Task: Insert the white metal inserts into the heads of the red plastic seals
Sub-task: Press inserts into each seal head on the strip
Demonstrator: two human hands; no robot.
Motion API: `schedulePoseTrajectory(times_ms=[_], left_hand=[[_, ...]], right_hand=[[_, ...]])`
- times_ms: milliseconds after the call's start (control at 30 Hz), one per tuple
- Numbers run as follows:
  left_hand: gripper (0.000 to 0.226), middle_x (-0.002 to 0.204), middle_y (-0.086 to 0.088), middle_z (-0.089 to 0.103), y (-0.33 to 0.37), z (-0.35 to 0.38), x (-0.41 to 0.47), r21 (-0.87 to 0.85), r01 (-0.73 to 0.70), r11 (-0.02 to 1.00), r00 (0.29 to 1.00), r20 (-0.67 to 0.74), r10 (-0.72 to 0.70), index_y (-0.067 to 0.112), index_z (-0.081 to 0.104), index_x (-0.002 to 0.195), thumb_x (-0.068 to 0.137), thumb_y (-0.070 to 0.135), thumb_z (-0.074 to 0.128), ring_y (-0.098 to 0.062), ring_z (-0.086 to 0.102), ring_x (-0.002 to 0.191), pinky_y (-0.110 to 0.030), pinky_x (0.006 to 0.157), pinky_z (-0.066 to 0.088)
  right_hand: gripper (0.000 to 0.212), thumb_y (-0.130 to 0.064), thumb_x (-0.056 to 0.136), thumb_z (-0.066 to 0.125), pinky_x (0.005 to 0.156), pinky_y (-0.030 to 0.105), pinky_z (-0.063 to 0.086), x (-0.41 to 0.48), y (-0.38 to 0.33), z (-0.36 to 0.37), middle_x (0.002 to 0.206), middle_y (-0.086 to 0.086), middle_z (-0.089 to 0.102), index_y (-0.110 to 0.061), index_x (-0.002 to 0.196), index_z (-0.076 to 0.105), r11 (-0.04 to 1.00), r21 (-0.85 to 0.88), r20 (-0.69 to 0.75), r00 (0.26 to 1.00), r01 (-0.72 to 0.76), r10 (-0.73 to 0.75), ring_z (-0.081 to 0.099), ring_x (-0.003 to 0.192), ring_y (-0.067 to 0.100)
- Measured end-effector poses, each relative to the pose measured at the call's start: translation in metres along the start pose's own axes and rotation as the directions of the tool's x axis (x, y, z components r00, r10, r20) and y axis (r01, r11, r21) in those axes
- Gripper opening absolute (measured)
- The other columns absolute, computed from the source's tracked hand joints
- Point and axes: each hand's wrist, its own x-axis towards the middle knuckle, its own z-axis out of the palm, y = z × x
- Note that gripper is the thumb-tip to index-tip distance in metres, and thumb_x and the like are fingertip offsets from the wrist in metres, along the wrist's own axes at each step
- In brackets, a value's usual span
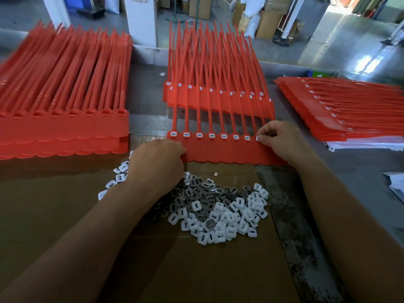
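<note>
A grey table (360, 171) carries a brown cardboard sheet (218, 270) at the near side; on the far left lies a tall left stack (65, 123) of red seals whose heads are hollow; in the middle at the back lies a middle stack (218, 99) with white pieces already in the heads; at the right, a right stack (349, 110) lies slanted, also with white pieces in its heads.

In front of the middle stack lies the working strip (223, 152), a row of joined red seals with the tails pointing away from the person; its flat tags rest on the far edge of the cardboard; seven heads, counted from the left, show a white piece seated.

Just below the strip, on the cardboard, spreads the pile of inserts (220, 211), some white side up, some grey side up.

The left hand (157, 162) lies palm down at the left end of the strip, fingers curled under; whether they hold something I cannot tell.

The right hand (282, 141) is at the eighth head; thumb and forefinger pinch the white insert (258, 138) there, the other fingers bent loosely.
</note>
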Motion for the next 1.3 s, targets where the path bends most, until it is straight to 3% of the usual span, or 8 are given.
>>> schedulePoseTrajectory(times_ms=[100, 267, 500, 700, 933, 1100, 1200, 1300], left_hand=[[0.035, 0.119, 0.004, 0.061, 0.0, 0.0, 0.0, 0.0, 0.0, 1.0, 1.0, 0.001, 0.0, 0.022, 0.063, 0.112, 0.087, 0.012, 0.041, -0.017, 0.057, 0.106, -0.031, 0.085, 0.046], [0.035, 0.119, 0.004, 0.061, 0.0, 0.0, 0.001, 0.004, -0.005, 1.0, 1.0, 0.005, 0.005, 0.021, 0.063, 0.112, 0.087, 0.011, 0.041, -0.016, 0.057, 0.106, -0.03, 0.084, 0.044], [0.035, 0.121, 0.004, 0.06, 0.001, 0.0, 0.0, 0.003, -0.01, 1.0, 1.0, 0.002, 0.01, 0.022, 0.062, 0.114, 0.088, 0.012, 0.04, -0.016, 0.055, 0.108, -0.03, 0.086, 0.044], [0.037, 0.123, 0.005, 0.059, 0.0, 0.0, 0.0, -0.009, -0.004, 1.0, 1.0, -0.004, 0.003, 0.024, 0.06, 0.117, 0.087, 0.013, 0.041, -0.017, 0.055, 0.11, -0.03, 0.086, 0.043], [0.037, 0.121, 0.005, 0.06, 0.0, 0.001, 0.0, -0.005, -0.009, 1.0, 1.0, -0.017, 0.009, 0.023, 0.062, 0.115, 0.087, 0.012, 0.041, -0.017, 0.055, 0.109, -0.03, 0.086, 0.043], [0.036, 0.121, 0.005, 0.061, -0.001, 0.002, 0.0, -0.003, -0.009, 1.0, 1.0, -0.015, 0.009, 0.024, 0.061, 0.115, 0.088, 0.012, 0.04, -0.017, 0.055, 0.109, -0.03, 0.085, 0.043], [0.036, 0.12, 0.004, 0.061, -0.001, 0.002, 0.0, -0.001, -0.009, 1.0, 1.0, -0.014, 0.009, 0.023, 0.062, 0.115, 0.088, 0.013, 0.041, -0.017, 0.056, 0.107, -0.03, 0.085, 0.043], [0.035, 0.12, 0.005, 0.061, 0.0, 0.002, 0.0, 0.003, -0.012, 1.0, 1.0, -0.019, 0.012, 0.023, 0.062, 0.114, 0.088, 0.013, 0.041, -0.017, 0.057, 0.106, -0.029, 0.083, 0.044]], right_hand=[[0.007, -0.011, 0.083, 0.065, 0.071, 0.023, 0.035, 0.002, 0.001, 0.001, 0.076, -0.012, 0.053, -0.016, 0.08, 0.062, 1.0, -0.018, -0.009, 1.0, -0.005, 0.005, 0.051, 0.083, 0.01], [0.017, -0.009, 0.081, 0.067, 0.076, 0.027, 0.041, 0.005, 0.003, 0.005, 0.073, -0.016, 0.051, -0.02, 0.071, 0.058, 0.999, -0.036, -0.027, 1.0, 0.005, -0.006, 0.053, 0.083, 0.012], [0.029, -0.01, 0.079, 0.069, 0.07, 0.026, 0.036, 0.011, 0.003, 0.004, 0.072, -0.016, 0.052, -0.028, 0.062, 0.055, 0.997, -0.071, -0.012, 1.0, -0.026, 0.025, 0.05, 0.076, 0.008], [0.032, -0.006, 0.072, 0.074, 0.067, 0.027, 0.04, 0.017, 0.002, 0.005, 0.07, -0.007, 0.052, -0.026, 0.063, 0.051, 0.994, -0.015, -0.032, 0.993, -0.11, 0.11, 0.053, 0.077, 0.015], [0.029, -0.005, 0.067, 0.078, 0.088, 0.039, 0.049, 0.02, -0.005, 0.001, 0.089, 0.005, 0.064, -0.023, 0.064, 0.054, 0.981, 0.007, -0.015, 0.981, -0.192, 0.192, 0.061, 0.095, 0.024], [0.03, -0.006, 0.07, 0.076, 0.083, 0.036, 0.048, 0.019, -0.006, 0.003, 0.089, 0.005, 0.062, -0.023, 0.064, 0.052, 0.981, -0.012, -0.038, 0.981, -0.193, 0.193, 0.058, 0.094, 0.024], [0.03, -0.01, 0.074, 0.074, 0.071, 0.03, 0.04, 0.015, -0.003, 0.005, 0.074, -0.005, 0.053, -0.025, 0.064, 0.05, 0.986, -0.052, -0.07, 0.986, -0.156, 0.152, 0.053, 0.084, 0.019], [0.026, -0.011, 0.078, 0.071, 0.072, 0.03, 0.041, 0.008, 0.0, 0.008, 0.07, -0.011, 0.049, -0.023, 0.068, 0.05, 0.994, -0.053, -0.109, 0.99, -0.092, 0.086, 0.052, 0.081, 0.015]])
